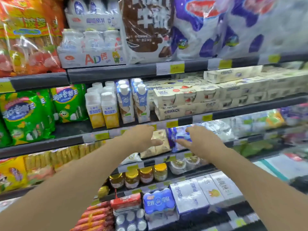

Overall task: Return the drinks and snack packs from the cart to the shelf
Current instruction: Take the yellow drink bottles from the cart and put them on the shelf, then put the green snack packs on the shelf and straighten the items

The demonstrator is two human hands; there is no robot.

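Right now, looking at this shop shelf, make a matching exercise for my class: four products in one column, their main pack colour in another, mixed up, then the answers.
Column A
1. Snack bags left of the small bottles
2. Jar lids below the hands
3. Big pack on the top shelf, beside the bottle boxes
4. Six-pack of bottles near the bottom

Column B
a. blue
b. green
c. gold
d. brown and white

Pairs: 1-b, 2-c, 3-d, 4-a
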